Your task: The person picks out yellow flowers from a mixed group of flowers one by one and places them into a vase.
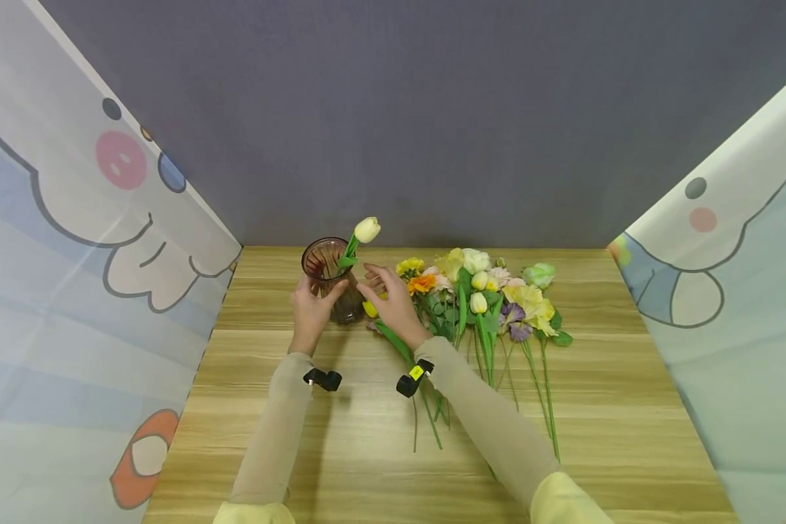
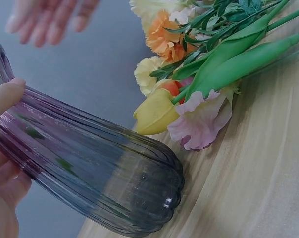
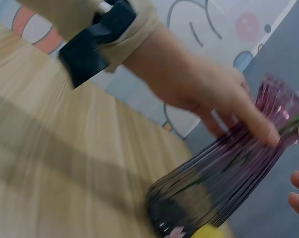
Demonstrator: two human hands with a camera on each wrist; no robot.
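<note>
My left hand [image 1: 311, 313] holds a ribbed, purple-tinted glass vase [image 1: 347, 307] just under its flared rim, thumb on one side and fingers on the other. In the left wrist view the vase [image 2: 102, 158] narrows at the neck, and green shows through the glass. A single white tulip [image 1: 367, 230] stands in it, leaning right over the rim. Close to the vase's right side, my right hand [image 1: 396, 302] is raised with fingers spread and nothing in them. A yellow tulip [image 2: 154, 113] and a pink flower [image 2: 203, 119] lie beside the vase base.
Right of the vase lies a spread of artificial flowers, among them an orange bloom [image 1: 422, 283], purple iris [image 1: 516, 320] and pale green bud [image 1: 539, 274], stems toward the front. A grey panel [image 1: 419, 131] closes the wooden table's [image 1: 602, 407] back; printed cloths [image 1: 52, 306] flank it.
</note>
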